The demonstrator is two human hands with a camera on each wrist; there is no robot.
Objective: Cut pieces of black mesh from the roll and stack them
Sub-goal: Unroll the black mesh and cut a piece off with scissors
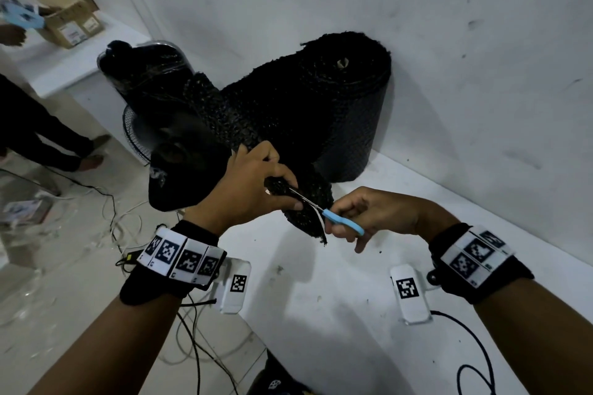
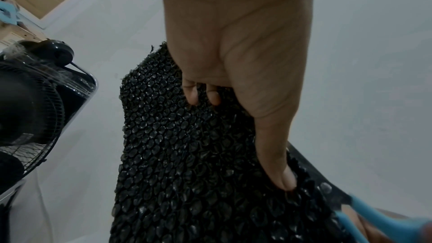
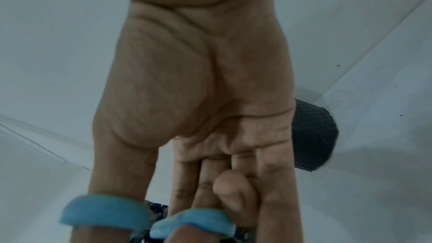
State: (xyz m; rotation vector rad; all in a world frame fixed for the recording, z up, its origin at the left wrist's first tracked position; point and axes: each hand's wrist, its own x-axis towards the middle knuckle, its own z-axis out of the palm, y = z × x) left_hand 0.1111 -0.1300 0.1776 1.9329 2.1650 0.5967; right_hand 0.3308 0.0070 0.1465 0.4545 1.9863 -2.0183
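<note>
A fat roll of black mesh [image 1: 337, 99] leans against the white wall on a white table [image 1: 353, 298]; part of the black mesh roll [image 3: 313, 136] shows behind my right palm. A strip of mesh [image 2: 187, 154] runs from it toward me. My left hand [image 1: 253, 189] pinches that strip, thumb [image 2: 278, 163] on top and fingers curled under. My right hand [image 1: 362, 212] holds blue-handled scissors [image 1: 340, 220], its fingers through the blue scissor loops [image 3: 149, 219]. The blades lie across the mesh just right of my left thumb.
A black fan [image 1: 150, 125] stands left of the roll, off the table edge. Cardboard boxes [image 1: 67, 9] sit on a far white counter, with another person's legs [image 1: 41, 135] nearby. Cables [image 1: 122, 228] litter the floor. White tagged devices [image 1: 410, 292] hang under both wrists.
</note>
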